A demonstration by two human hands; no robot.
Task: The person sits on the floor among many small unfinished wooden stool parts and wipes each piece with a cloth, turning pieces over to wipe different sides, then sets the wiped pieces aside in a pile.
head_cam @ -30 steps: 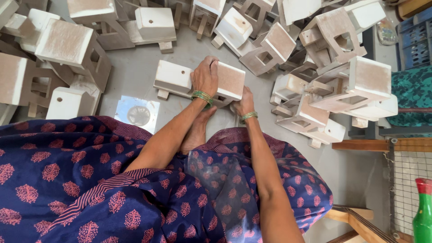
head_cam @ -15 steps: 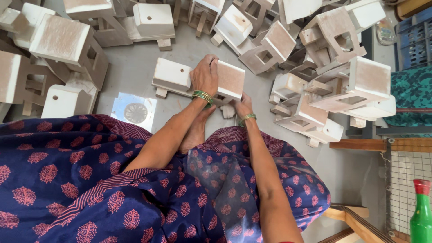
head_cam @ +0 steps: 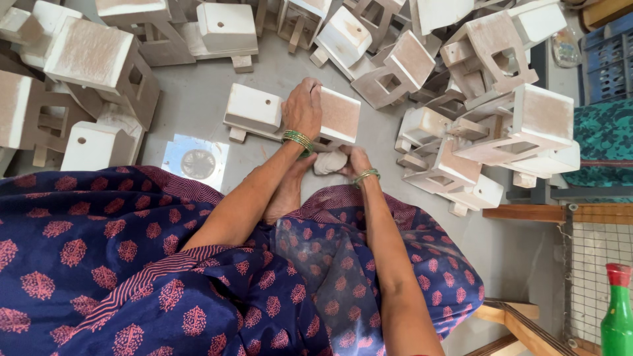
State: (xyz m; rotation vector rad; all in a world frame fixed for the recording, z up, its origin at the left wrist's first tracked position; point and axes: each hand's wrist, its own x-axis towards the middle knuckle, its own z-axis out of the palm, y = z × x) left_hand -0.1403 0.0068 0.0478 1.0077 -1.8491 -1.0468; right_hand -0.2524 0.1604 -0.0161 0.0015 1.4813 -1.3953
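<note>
**Left hand pressed on stool, right hand bunched on cloth**

Count, as I logged it from the head view: one small white wooden stool (head_cam: 290,115) under the hands, lying on its side on the grey floor (head_cam: 198,99); well over a dozen similar white stools (head_cam: 508,125) heaped around it, and I could not get an exact number because they overlap. One pale cloth wad (head_cam: 329,162). One green bottle with a red cap (head_cam: 618,310) far off to the right of both hands. One shiny square tile (head_cam: 196,161) just left of the left forearm. Green bangles on both wrists.

The left hand (head_cam: 302,109) lay flat on top of the stool, fingers together and curled over its far edge, pressing down. The stool extended to both sides of that hand, its bare tan underside to the right, its white seat face to the left.

The right hand (head_cam: 356,160) sat nearer the body, just below the stool, fingers closed around the cloth wad, which touched the stool's lower edge.

Against the frame half a second earlier: the left hand was in the same place on the stool; the right hand was at the same lower edge, and the cloth showed more plainly now.
</note>
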